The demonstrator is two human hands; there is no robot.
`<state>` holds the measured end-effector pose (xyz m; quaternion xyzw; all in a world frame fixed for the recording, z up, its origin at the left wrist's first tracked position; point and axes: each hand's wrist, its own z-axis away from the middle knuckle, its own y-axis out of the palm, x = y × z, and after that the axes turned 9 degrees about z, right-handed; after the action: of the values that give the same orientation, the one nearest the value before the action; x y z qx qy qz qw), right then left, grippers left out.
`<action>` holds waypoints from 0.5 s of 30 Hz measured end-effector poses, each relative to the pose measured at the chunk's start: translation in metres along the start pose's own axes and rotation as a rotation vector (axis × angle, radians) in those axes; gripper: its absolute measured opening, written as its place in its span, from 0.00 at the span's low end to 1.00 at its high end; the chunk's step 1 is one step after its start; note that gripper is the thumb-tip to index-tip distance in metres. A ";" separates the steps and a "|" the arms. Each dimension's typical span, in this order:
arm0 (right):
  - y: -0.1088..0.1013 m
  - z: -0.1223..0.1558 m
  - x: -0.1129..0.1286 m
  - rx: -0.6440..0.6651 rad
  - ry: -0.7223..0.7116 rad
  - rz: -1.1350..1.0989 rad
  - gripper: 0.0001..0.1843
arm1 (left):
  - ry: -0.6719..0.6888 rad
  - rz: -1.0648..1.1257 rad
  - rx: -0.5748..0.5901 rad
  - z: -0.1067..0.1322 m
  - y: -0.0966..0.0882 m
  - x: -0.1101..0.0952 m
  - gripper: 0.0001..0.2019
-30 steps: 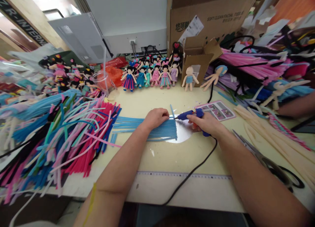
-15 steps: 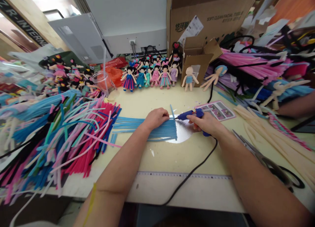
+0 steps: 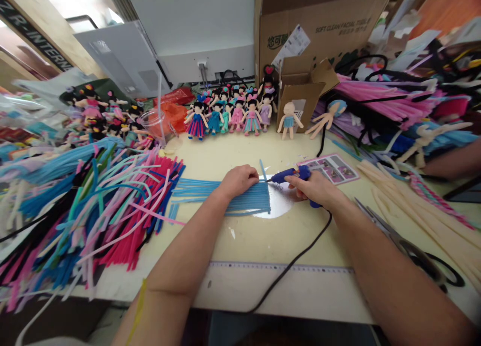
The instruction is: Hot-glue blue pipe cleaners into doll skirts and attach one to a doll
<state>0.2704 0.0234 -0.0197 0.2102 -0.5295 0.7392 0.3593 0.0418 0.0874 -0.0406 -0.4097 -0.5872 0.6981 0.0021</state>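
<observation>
A row of blue pipe cleaners [image 3: 248, 202] lies side by side on the table, their right ends lined up on a shiny round patch [image 3: 280, 203]. My left hand [image 3: 240, 180] is closed, its fingertips pinching a blue pipe cleaner at the row's far edge. In my right hand [image 3: 310, 187] is a blue hot glue gun [image 3: 285, 175], its nozzle touching or very near the row's far right corner. Another short blue strip [image 3: 262, 169] points away from that corner. The glue gun's black cord [image 3: 296, 260] runs toward the table's front edge.
Bundles of coloured pipe cleaners [image 3: 124, 206] cover the left side. Finished dolls [image 3: 225, 113] stand at the back beside a small cardboard box [image 3: 300, 95]. To the right lie scissors [image 3: 404, 246], beige pipe cleaners [image 3: 424, 211] and a picture card [image 3: 332, 168]. A ruler strip [image 3: 263, 266] runs along the front.
</observation>
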 end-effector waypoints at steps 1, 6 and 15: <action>0.000 0.000 0.000 -0.001 0.002 -0.001 0.18 | -0.001 -0.006 0.003 0.000 0.000 0.000 0.08; -0.001 0.002 0.001 -0.010 0.005 -0.008 0.17 | 0.005 -0.009 0.006 0.000 0.000 -0.003 0.08; -0.002 -0.001 -0.004 -0.013 0.012 -0.012 0.17 | 0.012 -0.017 0.008 0.001 -0.001 -0.007 0.07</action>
<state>0.2746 0.0234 -0.0218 0.2068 -0.5309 0.7346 0.3684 0.0452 0.0832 -0.0361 -0.4088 -0.5880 0.6979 0.0134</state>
